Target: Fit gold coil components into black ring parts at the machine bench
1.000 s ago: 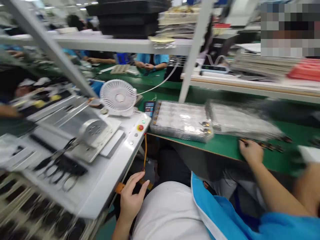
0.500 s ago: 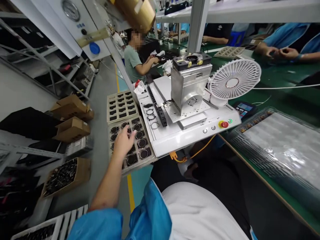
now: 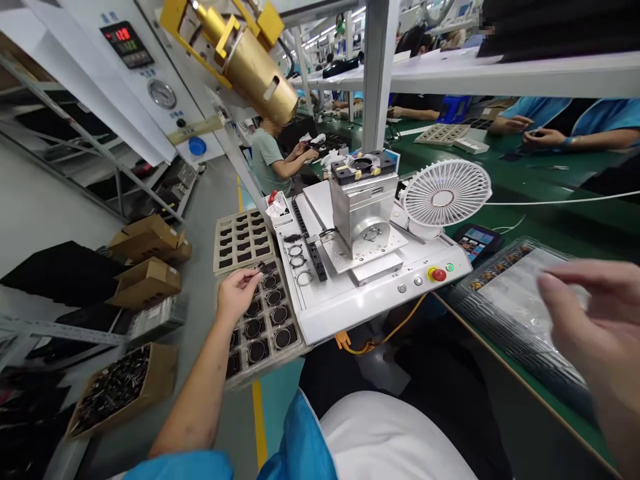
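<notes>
My left hand (image 3: 235, 293) is at the near left, its thumb and fingertips pinched together over a tray (image 3: 273, 360) of dark round parts (image 3: 279, 315); something dark shows at the tips, but I cannot tell whether they grip a part. My right hand (image 3: 595, 327), blurred, is raised at the far right with its fingers bent; I cannot tell whether it holds anything. It blocks part of my view of a stack of clear trays (image 3: 493, 313).

Between my hands stands a white machine (image 3: 330, 317), close against the part-filled tray. It carries thin rings (image 3: 296, 251), a metal block (image 3: 367, 210) topped by a black fixture (image 3: 345, 171), and a red button (image 3: 439, 275) at its front edge. A white fan (image 3: 445, 193) stands at its far right corner, hiding some of the green surface (image 3: 540, 183) behind. A gold cylinder (image 3: 263, 80) hangs above, partly covering a seated person (image 3: 270, 160). Another person's blue sleeves (image 3: 610, 120) show beyond the fan. Cardboard boxes (image 3: 150, 287) sit left.
</notes>
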The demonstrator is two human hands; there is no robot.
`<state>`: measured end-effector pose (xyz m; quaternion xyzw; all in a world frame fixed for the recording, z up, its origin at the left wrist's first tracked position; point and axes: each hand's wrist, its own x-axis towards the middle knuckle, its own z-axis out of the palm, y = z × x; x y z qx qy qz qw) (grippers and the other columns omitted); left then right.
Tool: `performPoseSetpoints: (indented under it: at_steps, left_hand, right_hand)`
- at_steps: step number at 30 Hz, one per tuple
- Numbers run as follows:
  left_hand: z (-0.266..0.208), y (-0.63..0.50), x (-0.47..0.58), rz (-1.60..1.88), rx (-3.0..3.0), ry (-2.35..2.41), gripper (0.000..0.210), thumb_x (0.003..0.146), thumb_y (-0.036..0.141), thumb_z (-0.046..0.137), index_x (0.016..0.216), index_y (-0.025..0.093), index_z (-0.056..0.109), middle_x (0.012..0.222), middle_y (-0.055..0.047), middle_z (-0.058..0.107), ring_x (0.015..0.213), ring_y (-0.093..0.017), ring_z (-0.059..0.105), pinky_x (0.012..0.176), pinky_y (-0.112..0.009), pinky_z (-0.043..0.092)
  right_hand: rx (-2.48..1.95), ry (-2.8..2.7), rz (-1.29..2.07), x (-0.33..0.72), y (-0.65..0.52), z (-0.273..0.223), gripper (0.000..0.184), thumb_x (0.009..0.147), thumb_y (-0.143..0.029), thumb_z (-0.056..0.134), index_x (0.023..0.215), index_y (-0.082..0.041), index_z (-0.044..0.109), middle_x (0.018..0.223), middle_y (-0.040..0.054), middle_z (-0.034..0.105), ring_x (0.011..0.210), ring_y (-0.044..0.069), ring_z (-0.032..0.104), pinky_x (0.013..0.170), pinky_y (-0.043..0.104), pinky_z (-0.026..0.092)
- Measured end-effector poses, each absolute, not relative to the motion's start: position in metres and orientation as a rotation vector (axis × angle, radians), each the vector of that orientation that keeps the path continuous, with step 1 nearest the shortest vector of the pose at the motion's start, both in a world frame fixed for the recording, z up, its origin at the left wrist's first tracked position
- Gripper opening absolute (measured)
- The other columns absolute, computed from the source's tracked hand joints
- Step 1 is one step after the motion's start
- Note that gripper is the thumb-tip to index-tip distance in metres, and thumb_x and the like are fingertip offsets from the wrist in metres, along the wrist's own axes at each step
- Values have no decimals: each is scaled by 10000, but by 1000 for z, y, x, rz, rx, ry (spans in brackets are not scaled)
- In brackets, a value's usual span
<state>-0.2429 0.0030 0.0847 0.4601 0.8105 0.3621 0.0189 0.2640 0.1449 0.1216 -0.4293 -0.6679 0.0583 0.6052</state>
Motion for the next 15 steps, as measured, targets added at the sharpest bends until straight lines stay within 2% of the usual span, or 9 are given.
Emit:
performPoseSetpoints:
  at_steps: [3,5,8,11,13,15]
  left_hand:
    - [106,2,-211,1299,1714,2269,275,890,456,628,873,201,729,993,-102,749,923,-232,718,831,-359,613]
    - [123,5,-191,1361,1919,2042,179,900,377,660,871,215,729,975,-87,735,942,-230,710,842,-367,614]
    - [151,15,-170,1379,2065,1872,107,913,308,662,886,223,720,1139,-97,718,1053,-244,708,959,-421,600]
    - [178,31,-158,1420,2158,1835,96,909,296,668,872,218,709,1318,-100,678,1147,-258,697,1042,-458,565]
    - [196,46,-153,1469,2223,1828,92,906,293,674,865,216,704,1293,-93,706,1148,-255,702,1048,-452,557]
    - [214,67,-146,1513,2270,1843,122,904,316,673,847,211,699,1228,-91,744,1123,-250,713,1032,-435,557]
  right_hand:
    - [-770,-1743,176,205,186,171,64,869,-305,717,894,-253,690,837,54,697,746,219,648,707,397,519]
    - [-645,-1905,200,167,217,206,90,889,-294,678,912,-208,691,912,61,716,866,221,666,789,388,540]
    - [-456,-2120,345,115,265,247,161,850,-268,715,980,-173,712,1041,57,692,1056,264,644,957,469,531]
    - [-388,-2345,508,78,304,272,212,748,-204,810,952,-169,765,921,29,683,992,261,663,1000,488,512]
    - [-329,-2468,611,65,320,281,192,685,-180,856,863,-165,783,778,-1,659,885,231,678,979,475,520]
    - [-248,-2536,640,60,327,286,196,647,-192,883,816,-175,784,725,-23,650,825,203,677,964,453,532]
